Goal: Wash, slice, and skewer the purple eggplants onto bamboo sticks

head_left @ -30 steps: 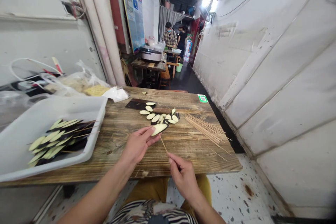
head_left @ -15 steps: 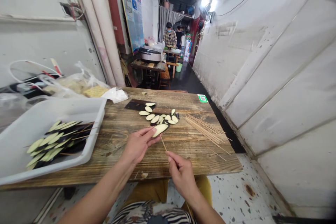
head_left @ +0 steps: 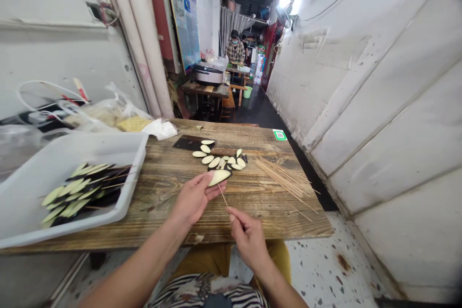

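**Tray:** a white plastic tray [head_left: 137,154] at the table's left, holding rows of skewered aubergine slices [head_left: 83,192], dark skin and pale flesh alike.

**Table:** a rough plank wooden table [head_left: 162,187] (weathered, knife-scored) under all of this.

**Left hand:** the left hand [head_left: 193,198], curled, grasps an aubergine slice [head_left: 219,177] between thumb and fingers, just above the table.

**Slice, lie:** long axis runs roughly across the view, tilted up to the right, pale face up.

**Skewer:** a thin bamboo skewer [head_left: 223,196] slants from lower right up to the slice's lower edge (whether its tip has entered the flesh is hard to tell). The left hand is nearer the slice; the right hand is a little further off.

**Right hand:** the right hand [head_left: 247,238] pinches the skewer's lower end between thumb and fingertips, below and right of the slice.

**Loose stock:** a scatter of cut slices [head_left: 216,160] ahead of the hands, beside a dark cleaver [head_left: 193,142].

**Far right:** a loose fan of spare skewers [head_left: 285,180] lying on the planks.
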The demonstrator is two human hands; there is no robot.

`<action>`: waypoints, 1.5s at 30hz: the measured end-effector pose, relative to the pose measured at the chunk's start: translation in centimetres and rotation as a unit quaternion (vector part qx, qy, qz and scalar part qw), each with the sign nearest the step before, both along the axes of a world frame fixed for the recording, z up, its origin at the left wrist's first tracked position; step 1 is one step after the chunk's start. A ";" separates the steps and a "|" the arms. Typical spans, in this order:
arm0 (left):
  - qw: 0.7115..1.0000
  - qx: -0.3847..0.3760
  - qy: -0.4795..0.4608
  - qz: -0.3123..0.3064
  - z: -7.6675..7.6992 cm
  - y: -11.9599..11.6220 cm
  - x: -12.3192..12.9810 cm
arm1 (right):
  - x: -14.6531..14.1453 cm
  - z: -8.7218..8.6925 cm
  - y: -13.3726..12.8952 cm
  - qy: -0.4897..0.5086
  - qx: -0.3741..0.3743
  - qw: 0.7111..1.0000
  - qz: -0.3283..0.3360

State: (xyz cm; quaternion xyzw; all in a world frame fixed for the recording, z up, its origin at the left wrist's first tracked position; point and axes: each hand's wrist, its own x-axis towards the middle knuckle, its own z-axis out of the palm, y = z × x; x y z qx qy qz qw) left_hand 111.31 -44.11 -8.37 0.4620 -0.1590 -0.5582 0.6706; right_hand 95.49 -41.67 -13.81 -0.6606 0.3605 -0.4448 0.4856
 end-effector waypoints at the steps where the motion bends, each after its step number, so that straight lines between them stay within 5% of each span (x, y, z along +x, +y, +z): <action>1: 1.000 0.001 0.000 0.005 0.0 0.0 0.0 | 0.0 0.0 0.0 -0.001 0.001 1.000 -0.001; 13: 0.999 -0.018 -0.003 0.028 -0.5 0.0 -0.2 | 0.5 -0.1 0.5 -0.003 -0.001 1.000 -0.016; 45: 0.998 -0.040 -0.028 -0.032 -0.6 0.7 -1.8 | 2.1 0.6 -1.7 0.028 -0.045 0.998 -0.045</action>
